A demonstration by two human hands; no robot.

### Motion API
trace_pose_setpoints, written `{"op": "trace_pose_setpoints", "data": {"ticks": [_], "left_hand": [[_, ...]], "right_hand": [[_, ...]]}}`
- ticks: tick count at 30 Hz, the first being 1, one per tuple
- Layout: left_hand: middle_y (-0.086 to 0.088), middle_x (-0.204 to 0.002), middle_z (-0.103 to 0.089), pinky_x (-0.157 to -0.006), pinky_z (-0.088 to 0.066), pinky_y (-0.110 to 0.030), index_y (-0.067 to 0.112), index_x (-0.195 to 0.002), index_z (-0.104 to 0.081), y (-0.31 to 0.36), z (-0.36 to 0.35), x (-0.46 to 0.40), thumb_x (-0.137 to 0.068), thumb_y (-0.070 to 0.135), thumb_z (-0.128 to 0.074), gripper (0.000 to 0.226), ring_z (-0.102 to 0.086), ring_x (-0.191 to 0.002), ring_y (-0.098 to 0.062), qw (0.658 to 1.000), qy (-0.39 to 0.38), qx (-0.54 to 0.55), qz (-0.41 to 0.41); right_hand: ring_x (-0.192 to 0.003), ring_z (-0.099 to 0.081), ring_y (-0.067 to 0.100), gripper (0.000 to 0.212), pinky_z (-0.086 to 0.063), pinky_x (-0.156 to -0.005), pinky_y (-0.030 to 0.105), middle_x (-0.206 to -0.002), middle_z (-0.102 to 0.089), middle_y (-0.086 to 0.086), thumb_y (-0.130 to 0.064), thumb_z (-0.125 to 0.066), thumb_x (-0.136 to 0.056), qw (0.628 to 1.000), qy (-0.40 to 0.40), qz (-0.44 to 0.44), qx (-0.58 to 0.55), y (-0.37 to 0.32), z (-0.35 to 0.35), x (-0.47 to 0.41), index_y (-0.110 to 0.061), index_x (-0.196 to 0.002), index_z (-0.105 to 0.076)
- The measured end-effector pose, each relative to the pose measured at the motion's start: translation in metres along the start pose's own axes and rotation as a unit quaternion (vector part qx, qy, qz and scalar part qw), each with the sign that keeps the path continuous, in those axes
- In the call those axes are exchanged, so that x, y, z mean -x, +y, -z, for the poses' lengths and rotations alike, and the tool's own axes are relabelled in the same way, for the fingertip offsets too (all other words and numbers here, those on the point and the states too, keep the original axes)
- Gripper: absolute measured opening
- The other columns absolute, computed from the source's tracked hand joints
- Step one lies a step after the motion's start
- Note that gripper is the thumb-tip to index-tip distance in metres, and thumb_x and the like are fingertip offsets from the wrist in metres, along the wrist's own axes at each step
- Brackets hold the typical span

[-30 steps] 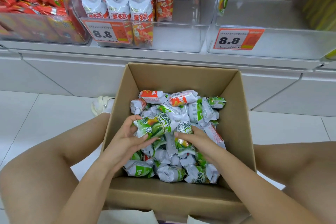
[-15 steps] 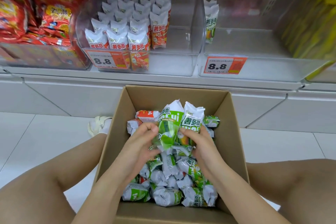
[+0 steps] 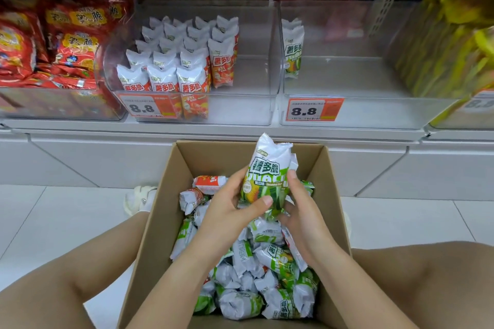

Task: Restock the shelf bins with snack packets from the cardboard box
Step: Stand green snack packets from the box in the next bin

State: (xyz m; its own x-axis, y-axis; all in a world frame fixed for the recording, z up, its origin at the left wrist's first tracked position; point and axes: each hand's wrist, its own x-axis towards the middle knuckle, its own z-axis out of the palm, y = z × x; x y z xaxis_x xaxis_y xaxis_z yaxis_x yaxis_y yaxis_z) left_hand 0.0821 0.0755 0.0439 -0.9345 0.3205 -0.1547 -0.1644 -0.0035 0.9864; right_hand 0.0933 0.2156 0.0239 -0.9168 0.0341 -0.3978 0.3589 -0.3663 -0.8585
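An open cardboard box (image 3: 171, 195) on the floor between my knees holds several white-green and white-orange snack packets (image 3: 267, 275). Above the box my left hand (image 3: 227, 211) and my right hand (image 3: 299, 211) together hold upright green snack packets (image 3: 267, 173), one in front and another partly hidden behind it. On the shelf ahead, a clear bin (image 3: 240, 104) holds rows of orange packets (image 3: 192, 61). The clear bin to its right (image 3: 374, 112) holds one green packet (image 3: 293, 48) at its left wall.
Red snack bags (image 3: 53, 43) fill the bin at the left and yellow-green bags (image 3: 441, 48) the bin at the right. Orange 8.8 price tags (image 3: 315, 109) hang on the bin fronts. A white shoe (image 3: 139, 197) lies left of the box on the tiled floor.
Both hands have lifted green packets out of the pile and brought them together upright above the box. The view has tilted up toward the shelf.
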Motion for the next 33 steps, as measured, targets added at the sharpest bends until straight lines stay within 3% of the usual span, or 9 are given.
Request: {"op": "trace_pose_setpoints", "data": {"ticks": [6, 11, 13, 16, 18, 23, 25, 29, 33], "left_hand": [[0.022, -0.117, -0.064, -0.084, -0.047, -0.014, 0.033, -0.127, -0.05, 0.026, -0.02, -0.02, -0.081, 0.015, -0.074, 0.055, -0.06, -0.108, 0.001, 0.995, 0.005, -0.065, -0.071], [0.021, -0.116, -0.065, -0.091, -0.048, -0.022, 0.037, -0.132, -0.049, 0.068, -0.044, -0.051, -0.078, 0.029, -0.071, 0.059, -0.061, -0.108, 0.0, 0.986, 0.009, -0.103, -0.131], [0.025, -0.116, -0.064, -0.089, -0.047, -0.015, 0.045, -0.133, -0.046, 0.085, -0.055, -0.065, -0.081, 0.025, -0.073, 0.062, -0.059, -0.106, 0.007, 0.979, 0.025, -0.121, -0.162], [0.035, -0.116, -0.056, -0.083, -0.037, 0.0, 0.053, -0.131, -0.037, 0.105, -0.067, -0.085, -0.082, 0.023, -0.072, 0.067, -0.051, -0.107, 0.019, 0.968, 0.031, -0.159, -0.192], [0.033, -0.124, -0.049, -0.092, -0.034, -0.004, 0.049, -0.137, -0.031, 0.111, -0.069, -0.099, -0.083, 0.028, -0.071, 0.071, -0.047, -0.114, 0.016, 0.966, 0.008, -0.177, -0.186], [0.007, -0.154, -0.029, -0.108, -0.021, -0.02, 0.024, -0.151, -0.018, 0.104, -0.034, -0.152, -0.095, 0.046, -0.047, 0.067, -0.025, -0.14, -0.008, 0.921, 0.062, -0.347, -0.164], [-0.004, -0.145, -0.045, -0.106, -0.032, -0.031, 0.018, -0.151, -0.018, 0.094, -0.013, -0.179, -0.098, 0.051, -0.034, 0.065, -0.04, -0.133, -0.02, 0.883, 0.109, -0.437, -0.132], [-0.002, -0.088, -0.069, -0.078, -0.049, -0.04, 0.02, -0.151, -0.017, 0.08, 0.002, -0.203, -0.087, 0.066, -0.004, 0.08, -0.064, -0.095, -0.024, 0.84, 0.089, -0.529, -0.076], [0.001, -0.084, -0.069, -0.063, -0.044, -0.033, 0.026, -0.146, -0.027, 0.069, 0.003, -0.206, -0.083, 0.063, 0.003, 0.08, -0.064, -0.088, -0.021, 0.814, 0.113, -0.56, -0.109]], "right_hand": [[-0.112, -0.063, 0.016, 0.1, -0.046, -0.1, 0.046, -0.12, -0.066, -0.003, -0.073, -0.079, -0.045, 0.994, 0.023, 0.101, 0.039, -0.041, 0.006, -0.004, -0.024, -0.127, -0.051], [-0.091, -0.069, 0.006, 0.067, -0.053, -0.074, 0.019, -0.098, -0.073, -0.006, -0.03, -0.084, -0.063, 0.979, -0.021, 0.182, 0.092, -0.118, 0.016, -0.019, -0.017, -0.12, -0.053], [-0.09, -0.068, 0.006, 0.07, -0.051, -0.07, 0.016, -0.099, -0.073, -0.003, -0.02, -0.082, -0.064, 0.968, -0.034, 0.218, 0.117, -0.14, 0.019, -0.025, -0.011, -0.125, -0.049], [-0.077, -0.066, 0.003, 0.065, -0.049, -0.062, 0.015, -0.09, -0.071, -0.005, -0.018, -0.072, -0.065, 0.958, -0.028, 0.249, 0.14, -0.162, 0.024, -0.043, -0.005, -0.124, -0.05], [-0.072, -0.063, 0.001, 0.057, -0.048, -0.058, 0.016, -0.082, -0.069, -0.01, -0.018, -0.069, -0.065, 0.959, -0.021, 0.246, 0.138, -0.177, 0.031, -0.06, -0.009, -0.12, -0.053], [-0.092, -0.065, 0.015, 0.073, -0.053, -0.071, 0.023, -0.106, -0.068, 0.002, -0.025, -0.073, -0.062, 0.975, -0.011, 0.174, 0.138, -0.213, 0.059, -0.111, -0.013, -0.13, -0.049], [-0.087, -0.064, 0.014, 0.066, -0.052, -0.068, 0.02, -0.103, -0.066, 0.004, -0.023, -0.072, -0.065, 0.976, -0.033, 0.131, 0.172, -0.221, 0.063, -0.13, -0.012, -0.126, -0.05], [-0.055, -0.052, -0.002, 0.021, -0.04, -0.052, 0.011, -0.074, -0.056, -0.003, -0.001, -0.066, -0.083, 0.958, -0.076, 0.094, 0.261, -0.217, 0.052, -0.169, -0.014, -0.093, -0.054], [-0.068, -0.06, 0.006, 0.019, -0.044, -0.061, 0.015, -0.079, -0.064, -0.001, -0.003, -0.068, -0.081, 0.949, -0.092, 0.075, 0.294, -0.209, 0.034, -0.203, -0.01, -0.097, -0.06]]}}
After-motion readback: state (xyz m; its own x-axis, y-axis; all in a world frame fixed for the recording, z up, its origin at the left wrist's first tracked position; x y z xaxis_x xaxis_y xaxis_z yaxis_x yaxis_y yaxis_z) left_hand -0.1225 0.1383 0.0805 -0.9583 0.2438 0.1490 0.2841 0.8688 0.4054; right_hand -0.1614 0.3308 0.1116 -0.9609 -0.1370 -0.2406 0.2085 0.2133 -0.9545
